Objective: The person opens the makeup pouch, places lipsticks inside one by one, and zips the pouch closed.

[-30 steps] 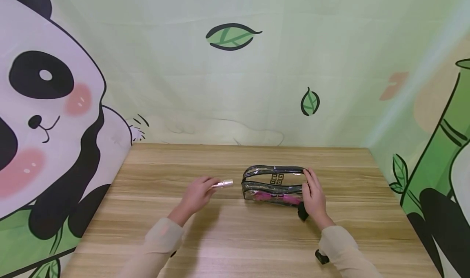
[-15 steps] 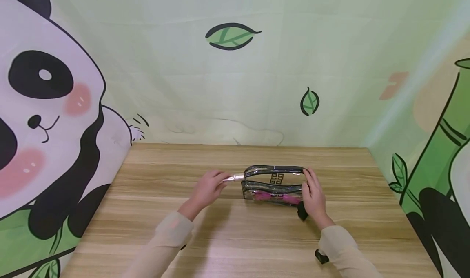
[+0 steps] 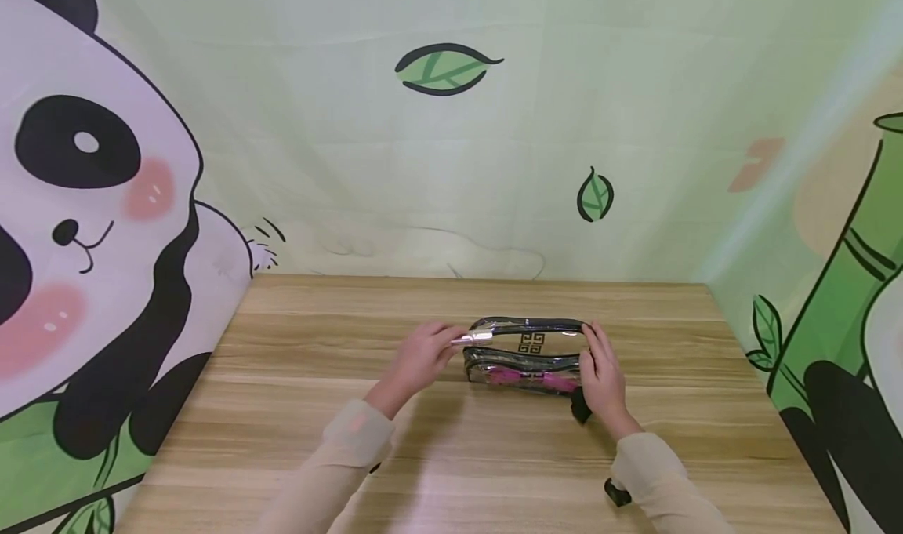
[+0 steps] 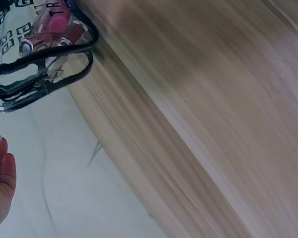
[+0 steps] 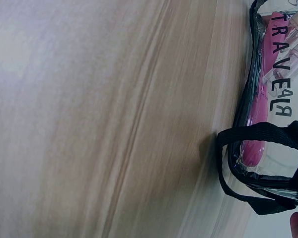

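Note:
A clear zip cosmetic bag (image 3: 529, 344) with black piping and a square logo stands on the wooden table. My left hand (image 3: 423, 356) pinches a small shiny tube (image 3: 476, 336), shaped like a lip gloss, whose silvery end overlaps the bag's upper left side. In the left wrist view only the fingertips of that hand (image 4: 2, 183) show, at the left edge. My right hand (image 3: 603, 373) grips the bag's right end, fingers over the top edge and thumb in front. Inside the bag lie a long pink thing with a rounded end (image 5: 258, 116) and several small clear tubes (image 4: 36, 44).
A black strap (image 5: 260, 131) loops from the bag's right end. The wooden table (image 3: 339, 306) ends at a cloth backdrop (image 3: 353, 165) printed with a panda and leaves. A small black object (image 3: 617, 492) sits at the right sleeve cuff.
My left hand has moved right and slightly up with the small shiny tube, from beside the bag to where the tube overlaps its left end. The right hand and bag have stayed put.

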A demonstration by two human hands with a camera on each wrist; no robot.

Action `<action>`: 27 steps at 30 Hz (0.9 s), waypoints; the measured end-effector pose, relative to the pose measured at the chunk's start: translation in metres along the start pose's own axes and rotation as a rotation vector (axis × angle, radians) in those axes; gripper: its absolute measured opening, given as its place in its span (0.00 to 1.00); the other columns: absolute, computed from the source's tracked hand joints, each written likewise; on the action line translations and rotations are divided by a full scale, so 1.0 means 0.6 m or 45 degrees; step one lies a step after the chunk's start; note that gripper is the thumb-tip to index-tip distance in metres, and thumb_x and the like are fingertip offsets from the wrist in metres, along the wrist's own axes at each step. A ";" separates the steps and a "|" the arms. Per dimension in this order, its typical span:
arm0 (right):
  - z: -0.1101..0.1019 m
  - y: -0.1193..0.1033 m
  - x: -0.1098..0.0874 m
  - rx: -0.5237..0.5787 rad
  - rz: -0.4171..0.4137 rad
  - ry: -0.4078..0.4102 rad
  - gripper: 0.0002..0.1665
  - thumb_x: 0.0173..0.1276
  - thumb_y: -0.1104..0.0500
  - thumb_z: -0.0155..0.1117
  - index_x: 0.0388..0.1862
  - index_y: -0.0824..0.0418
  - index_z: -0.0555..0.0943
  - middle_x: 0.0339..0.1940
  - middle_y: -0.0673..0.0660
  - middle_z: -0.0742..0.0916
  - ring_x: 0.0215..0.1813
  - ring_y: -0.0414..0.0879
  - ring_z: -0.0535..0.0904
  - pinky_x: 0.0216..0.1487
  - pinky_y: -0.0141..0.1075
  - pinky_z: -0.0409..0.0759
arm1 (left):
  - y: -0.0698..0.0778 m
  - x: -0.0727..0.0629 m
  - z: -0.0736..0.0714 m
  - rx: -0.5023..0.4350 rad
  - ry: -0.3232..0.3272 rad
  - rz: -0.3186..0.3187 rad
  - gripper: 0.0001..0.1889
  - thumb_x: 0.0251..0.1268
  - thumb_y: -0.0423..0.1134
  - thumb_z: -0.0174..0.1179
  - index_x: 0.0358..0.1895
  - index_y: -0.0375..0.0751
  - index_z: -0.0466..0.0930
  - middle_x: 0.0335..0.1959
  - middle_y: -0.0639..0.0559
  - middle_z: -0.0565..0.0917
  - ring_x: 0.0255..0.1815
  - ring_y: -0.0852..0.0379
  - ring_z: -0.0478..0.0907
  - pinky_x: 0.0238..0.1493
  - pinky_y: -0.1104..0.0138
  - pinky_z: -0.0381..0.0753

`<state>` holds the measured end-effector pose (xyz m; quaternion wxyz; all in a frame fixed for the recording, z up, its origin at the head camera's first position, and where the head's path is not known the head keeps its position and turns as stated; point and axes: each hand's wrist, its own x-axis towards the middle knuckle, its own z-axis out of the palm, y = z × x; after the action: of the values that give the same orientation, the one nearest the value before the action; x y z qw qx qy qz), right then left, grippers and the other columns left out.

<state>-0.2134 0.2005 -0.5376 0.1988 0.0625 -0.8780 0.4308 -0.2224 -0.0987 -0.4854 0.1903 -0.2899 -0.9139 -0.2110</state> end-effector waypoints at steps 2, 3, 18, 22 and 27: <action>0.000 0.000 0.000 0.003 -0.003 0.002 0.26 0.65 0.65 0.44 0.64 0.59 0.64 0.68 0.58 0.63 0.67 0.57 0.57 0.62 0.54 0.59 | 0.005 0.005 0.002 0.001 -0.012 -0.004 0.16 0.52 0.36 0.61 0.47 0.46 0.78 0.41 0.50 0.80 0.42 0.52 0.76 0.45 0.62 0.76; 0.000 0.000 0.000 0.004 -0.003 0.003 0.26 0.65 0.65 0.44 0.64 0.59 0.64 0.68 0.58 0.63 0.67 0.57 0.57 0.62 0.54 0.59 | 0.006 0.007 0.004 0.000 -0.020 -0.005 0.16 0.52 0.37 0.61 0.47 0.46 0.78 0.42 0.51 0.80 0.43 0.52 0.76 0.46 0.62 0.76; -0.001 -0.003 -0.001 0.011 -0.004 -0.005 0.25 0.67 0.62 0.42 0.64 0.59 0.64 0.68 0.58 0.63 0.68 0.57 0.56 0.62 0.54 0.58 | 0.030 0.028 0.023 0.057 -0.084 0.038 0.16 0.55 0.37 0.58 0.49 0.45 0.77 0.41 0.50 0.80 0.42 0.52 0.76 0.45 0.63 0.76; -0.001 -0.002 -0.001 0.007 -0.003 -0.007 0.25 0.67 0.62 0.42 0.64 0.59 0.63 0.68 0.59 0.62 0.68 0.57 0.56 0.62 0.54 0.58 | 0.035 0.033 0.027 0.087 -0.108 0.043 0.16 0.55 0.36 0.58 0.49 0.46 0.77 0.41 0.51 0.79 0.43 0.52 0.75 0.46 0.63 0.76; 0.000 -0.002 0.000 0.019 -0.005 0.005 0.25 0.66 0.63 0.43 0.63 0.60 0.64 0.67 0.60 0.63 0.67 0.58 0.58 0.62 0.53 0.59 | 0.043 0.041 0.031 0.112 -0.148 0.046 0.15 0.56 0.36 0.57 0.49 0.47 0.76 0.42 0.52 0.79 0.44 0.53 0.75 0.48 0.65 0.75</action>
<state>-0.2128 0.1996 -0.5366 0.2012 0.0649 -0.8743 0.4370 -0.2294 -0.0591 -0.4821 0.1532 -0.3094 -0.9265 -0.1500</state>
